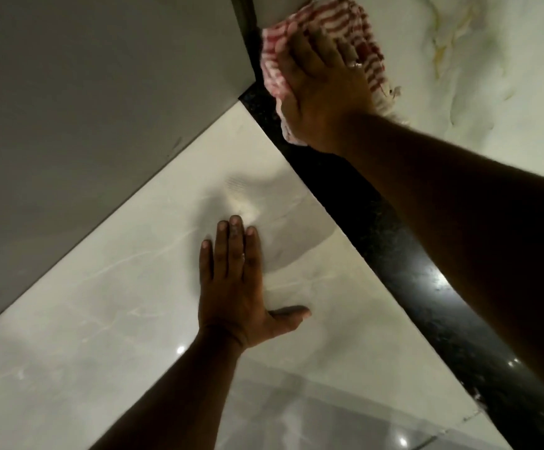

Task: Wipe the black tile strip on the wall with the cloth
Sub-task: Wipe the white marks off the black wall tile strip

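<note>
A glossy black tile strip (394, 264) runs diagonally from the upper middle to the lower right, between pale marble tiles. My right hand (319, 92) lies flat on a red-and-white striped cloth (345, 24), holding it against the strip's upper end, close to the corner with the grey surface. The cloth spreads past the strip onto the pale tile on the right. My right forearm hides part of the strip below. My left hand (235, 287) rests flat, fingers apart, on the pale tile left of the strip and holds nothing.
A grey flat surface (85, 108) fills the upper left and meets the tiles at a corner. Pale marble wall tile (101, 319) lies left of the strip, and veined marble tile (475, 60) lies right of it. A grout joint shows at the lower right.
</note>
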